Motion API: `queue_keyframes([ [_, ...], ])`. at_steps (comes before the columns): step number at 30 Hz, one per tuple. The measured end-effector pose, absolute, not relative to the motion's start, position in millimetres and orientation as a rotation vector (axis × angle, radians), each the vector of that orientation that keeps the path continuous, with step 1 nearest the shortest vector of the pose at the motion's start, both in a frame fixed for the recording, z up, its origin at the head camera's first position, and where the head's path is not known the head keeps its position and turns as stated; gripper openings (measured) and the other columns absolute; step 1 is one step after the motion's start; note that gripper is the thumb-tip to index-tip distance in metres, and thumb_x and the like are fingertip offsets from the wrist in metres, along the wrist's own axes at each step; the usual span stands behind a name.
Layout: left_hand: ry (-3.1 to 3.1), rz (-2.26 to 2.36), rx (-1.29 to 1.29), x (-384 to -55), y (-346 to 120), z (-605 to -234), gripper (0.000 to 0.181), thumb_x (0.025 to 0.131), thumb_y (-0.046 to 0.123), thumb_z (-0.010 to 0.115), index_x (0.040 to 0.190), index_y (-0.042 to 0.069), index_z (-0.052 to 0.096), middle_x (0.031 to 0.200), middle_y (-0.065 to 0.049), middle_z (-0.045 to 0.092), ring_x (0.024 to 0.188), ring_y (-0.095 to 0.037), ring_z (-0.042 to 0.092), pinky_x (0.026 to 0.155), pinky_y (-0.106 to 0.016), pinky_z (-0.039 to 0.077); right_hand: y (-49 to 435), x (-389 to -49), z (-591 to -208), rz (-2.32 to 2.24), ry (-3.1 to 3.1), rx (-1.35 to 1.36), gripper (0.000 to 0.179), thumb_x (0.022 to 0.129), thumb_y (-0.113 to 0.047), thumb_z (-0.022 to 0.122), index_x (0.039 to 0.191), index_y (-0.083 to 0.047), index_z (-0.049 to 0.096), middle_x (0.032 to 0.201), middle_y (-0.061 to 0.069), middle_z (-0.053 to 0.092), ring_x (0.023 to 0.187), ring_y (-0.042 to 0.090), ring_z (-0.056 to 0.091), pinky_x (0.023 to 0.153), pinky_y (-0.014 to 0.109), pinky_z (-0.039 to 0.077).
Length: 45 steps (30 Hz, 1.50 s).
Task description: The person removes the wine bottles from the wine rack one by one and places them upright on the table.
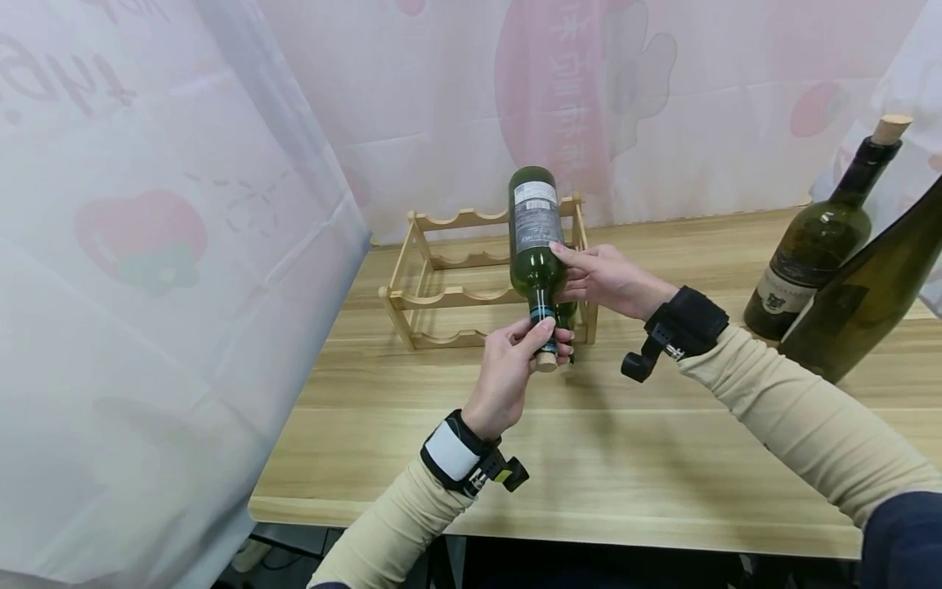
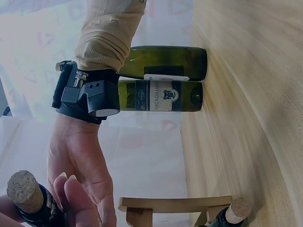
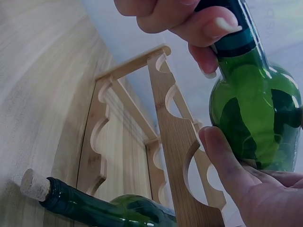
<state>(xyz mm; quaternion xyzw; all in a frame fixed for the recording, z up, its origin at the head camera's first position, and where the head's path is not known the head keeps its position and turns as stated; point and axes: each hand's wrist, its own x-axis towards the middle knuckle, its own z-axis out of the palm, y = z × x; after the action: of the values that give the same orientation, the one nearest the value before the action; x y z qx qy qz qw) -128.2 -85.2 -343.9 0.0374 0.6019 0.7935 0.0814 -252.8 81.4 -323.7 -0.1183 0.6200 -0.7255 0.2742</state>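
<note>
Left fingers (image 2: 79, 201) have a corked bottle (image 2: 45, 217) by the neck, right hand (image 2: 81, 153) just past it. Two green bottles (image 2: 163, 62) stand on the counter (image 2: 251, 90); another cork (image 2: 239, 210)'s by the wooden rack (image 2: 170, 205).

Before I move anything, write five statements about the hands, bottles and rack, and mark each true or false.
The left hand grips the held bottle by its neck. True.
The right hand holds its body. True.
The held bottle's mouth is uncorked. False: a cork sits in it.
Another bottle lies in the lower tier of the wooden rack. True.
In the head view, the wooden rack is right of the standing bottles. False: left.
</note>
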Motion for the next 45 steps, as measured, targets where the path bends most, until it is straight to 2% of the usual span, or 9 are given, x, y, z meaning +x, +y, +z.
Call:
queue_keyframes([
  [10, 1.797, 2.357, 0.119, -132, -82, -344, 0.03, 0.099, 0.019, 0.056, 0.115, -0.004, 0.062, 0.091, -0.009, 0.068, 0.075, -0.011, 0.066, 0.071, -0.022, 0.055, 87, -253, -321, -1.958, 1.673, -0.308, 0.061, 0.099, -0.036, 0.051, 0.133, 0.015, 0.043, 0.099, 0.006, 0.071, 0.094, 0.019, 0.069, 0.093, 0.036, 0.055],
  [21, 1.808, 2.334, 0.126, -135, -78, -344, 0.029, 0.098, 0.02, 0.056, 0.115, -0.004, 0.062, 0.088, -0.004, 0.069, 0.075, -0.009, 0.067, 0.073, -0.021, 0.053, 93, -255, -321, -1.953, 1.672, -0.332, 0.062, 0.099, -0.035, 0.051, 0.134, 0.015, 0.043, 0.102, 0.006, 0.071, 0.096, 0.018, 0.069, 0.093, 0.037, 0.054],
  [32, 1.802, 2.331, 0.132, -139, -73, -344, 0.028, 0.099, 0.019, 0.055, 0.113, -0.005, 0.062, 0.085, -0.001, 0.069, 0.075, -0.009, 0.067, 0.073, -0.021, 0.054, 101, -258, -322, -1.977, 1.647, -0.36, 0.046, 0.096, -0.037, 0.056, 0.117, 0.004, 0.061, 0.104, 0.006, 0.071, 0.097, 0.019, 0.068, 0.09, 0.036, 0.055],
  [45, 1.785, 2.331, 0.17, -142, -67, -343, 0.028, 0.099, 0.019, 0.055, 0.112, -0.005, 0.061, 0.086, -0.002, 0.067, 0.076, -0.01, 0.066, 0.075, -0.023, 0.055, 108, -259, -321, -1.981, 1.68, -0.313, 0.048, 0.098, -0.033, 0.054, 0.12, 0.009, 0.057, 0.102, 0.008, 0.07, 0.096, 0.018, 0.068, 0.09, 0.033, 0.055],
])
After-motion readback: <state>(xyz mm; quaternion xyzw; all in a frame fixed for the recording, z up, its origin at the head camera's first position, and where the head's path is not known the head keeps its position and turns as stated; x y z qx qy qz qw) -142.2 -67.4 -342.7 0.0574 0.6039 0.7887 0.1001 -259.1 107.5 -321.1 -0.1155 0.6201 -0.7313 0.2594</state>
